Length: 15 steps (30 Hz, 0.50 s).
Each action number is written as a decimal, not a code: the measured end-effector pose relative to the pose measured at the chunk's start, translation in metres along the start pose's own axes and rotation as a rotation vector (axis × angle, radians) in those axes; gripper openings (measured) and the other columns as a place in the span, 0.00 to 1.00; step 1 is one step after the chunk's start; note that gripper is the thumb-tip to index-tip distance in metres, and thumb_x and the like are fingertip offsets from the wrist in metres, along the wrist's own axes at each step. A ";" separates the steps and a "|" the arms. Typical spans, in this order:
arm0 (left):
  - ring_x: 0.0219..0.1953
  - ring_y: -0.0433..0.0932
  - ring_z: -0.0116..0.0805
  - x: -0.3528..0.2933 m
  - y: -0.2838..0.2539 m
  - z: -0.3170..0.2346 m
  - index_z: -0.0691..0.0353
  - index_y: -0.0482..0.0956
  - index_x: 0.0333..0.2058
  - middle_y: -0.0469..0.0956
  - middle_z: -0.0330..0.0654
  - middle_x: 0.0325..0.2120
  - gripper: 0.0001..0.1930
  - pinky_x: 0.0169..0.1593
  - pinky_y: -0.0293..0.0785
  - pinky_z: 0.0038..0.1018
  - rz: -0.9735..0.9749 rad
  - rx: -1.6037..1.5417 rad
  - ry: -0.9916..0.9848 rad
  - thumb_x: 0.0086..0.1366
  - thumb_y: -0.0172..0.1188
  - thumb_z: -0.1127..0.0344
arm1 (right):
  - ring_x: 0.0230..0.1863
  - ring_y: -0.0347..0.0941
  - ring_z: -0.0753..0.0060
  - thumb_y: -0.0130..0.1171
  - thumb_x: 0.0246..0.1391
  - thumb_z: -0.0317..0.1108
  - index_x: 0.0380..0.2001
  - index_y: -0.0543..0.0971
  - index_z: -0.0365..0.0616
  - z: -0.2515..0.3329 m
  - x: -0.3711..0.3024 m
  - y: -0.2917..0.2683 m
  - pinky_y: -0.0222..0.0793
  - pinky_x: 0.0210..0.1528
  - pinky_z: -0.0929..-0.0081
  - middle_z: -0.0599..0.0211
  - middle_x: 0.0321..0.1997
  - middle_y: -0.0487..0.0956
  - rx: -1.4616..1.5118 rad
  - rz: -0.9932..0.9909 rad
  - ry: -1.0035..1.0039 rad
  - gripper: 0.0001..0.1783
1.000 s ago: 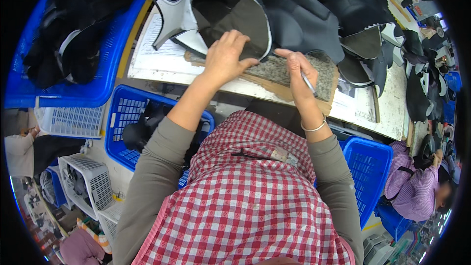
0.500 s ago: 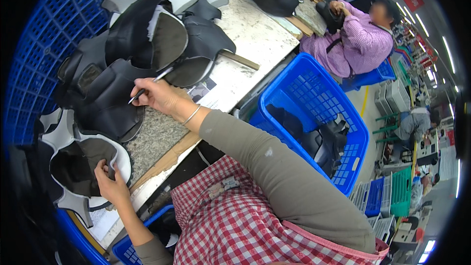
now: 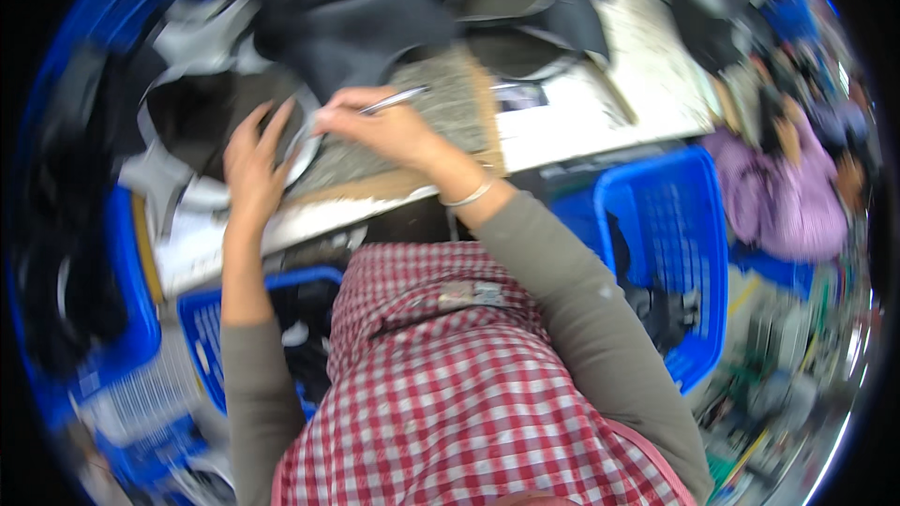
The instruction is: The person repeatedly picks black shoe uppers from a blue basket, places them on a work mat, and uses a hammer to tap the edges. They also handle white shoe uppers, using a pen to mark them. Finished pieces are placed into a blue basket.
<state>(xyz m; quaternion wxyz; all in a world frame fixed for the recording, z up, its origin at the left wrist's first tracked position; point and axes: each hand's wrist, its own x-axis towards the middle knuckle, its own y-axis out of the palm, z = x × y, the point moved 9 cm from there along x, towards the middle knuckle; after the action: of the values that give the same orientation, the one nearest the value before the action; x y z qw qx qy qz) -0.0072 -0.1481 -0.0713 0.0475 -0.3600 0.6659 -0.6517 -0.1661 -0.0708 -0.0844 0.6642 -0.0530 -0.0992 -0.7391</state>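
Observation:
My left hand [image 3: 255,169] lies with its fingers stretched out and spread over the dark lining of a white-edged shoe upper [image 3: 192,117]. Closed around a slim silver pen [image 3: 398,99] is my right hand [image 3: 380,131], whose fingertips are at the upper's right edge, close to the left hand. Motion blur hides whether the pen's tip touches the upper. Beneath my right hand is a grey speckled board [image 3: 441,98] with a wooden edge. Black shoe uppers [image 3: 352,23] are heaped just beyond it.
A blue basket [image 3: 661,178] holding dark pieces stands right of the bench [image 3: 656,75]. Another blue basket [image 3: 202,319] is below the bench's front edge, and blue crates stand at the left. A co-worker in a pink checked top [image 3: 783,187] sits at the far right.
My right hand, with the pen, has moved from the black uppers to the white-edged upper beside my left hand. My left hand's fingers have spread. The view has turned and blurred.

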 end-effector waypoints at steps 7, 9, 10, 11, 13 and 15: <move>0.52 0.76 0.43 0.008 -0.004 0.037 0.62 0.85 0.44 0.80 0.41 0.45 0.17 0.55 0.67 0.37 -0.162 -0.356 -0.276 0.71 0.59 0.53 | 0.28 0.73 0.86 0.70 0.59 0.34 0.31 0.75 0.42 -0.010 0.010 0.011 0.71 0.31 0.80 0.70 0.24 0.79 -0.184 -0.232 -0.024 0.13; 0.51 0.76 0.42 0.009 -0.004 0.030 0.61 0.85 0.45 0.79 0.40 0.44 0.18 0.56 0.67 0.37 -0.147 -0.271 -0.253 0.71 0.59 0.52 | 0.26 0.70 0.86 0.70 0.59 0.35 0.29 0.74 0.43 -0.013 0.011 0.011 0.69 0.28 0.80 0.72 0.23 0.78 -0.197 -0.189 -0.031 0.14; 0.50 0.75 0.40 0.008 -0.006 0.025 0.55 0.86 0.45 0.79 0.38 0.43 0.16 0.57 0.66 0.38 -0.160 -0.230 -0.237 0.68 0.63 0.51 | 0.25 0.70 0.86 0.70 0.59 0.35 0.28 0.74 0.43 -0.014 0.011 0.009 0.68 0.28 0.80 0.73 0.23 0.78 -0.242 -0.187 -0.033 0.14; 0.50 0.75 0.40 0.008 -0.007 0.020 0.53 0.86 0.45 0.78 0.38 0.43 0.16 0.57 0.66 0.38 -0.175 -0.204 -0.210 0.66 0.65 0.51 | 0.25 0.69 0.86 0.71 0.59 0.35 0.28 0.74 0.42 -0.016 0.011 0.009 0.68 0.28 0.79 0.73 0.23 0.78 -0.301 -0.187 -0.023 0.14; 0.51 0.75 0.39 0.006 -0.008 0.012 0.48 0.87 0.45 0.78 0.36 0.43 0.15 0.58 0.66 0.38 -0.181 -0.156 -0.179 0.63 0.69 0.52 | 0.24 0.68 0.85 0.71 0.59 0.36 0.27 0.74 0.42 -0.018 0.010 0.007 0.67 0.27 0.79 0.74 0.22 0.77 -0.295 -0.212 -0.037 0.15; 0.51 0.74 0.39 0.005 -0.008 0.010 0.44 0.86 0.47 0.76 0.36 0.45 0.18 0.58 0.66 0.38 -0.172 -0.110 -0.181 0.58 0.73 0.54 | 0.24 0.70 0.84 0.70 0.59 0.38 0.27 0.75 0.42 -0.018 0.010 0.008 0.67 0.27 0.79 0.73 0.21 0.78 -0.310 -0.228 -0.061 0.16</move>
<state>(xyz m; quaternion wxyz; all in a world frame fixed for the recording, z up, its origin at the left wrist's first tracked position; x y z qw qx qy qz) -0.0026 -0.1582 -0.0637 0.0312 -0.4751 0.6604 -0.5806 -0.1583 -0.0850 -0.0995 0.5568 -0.1651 -0.0096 -0.8140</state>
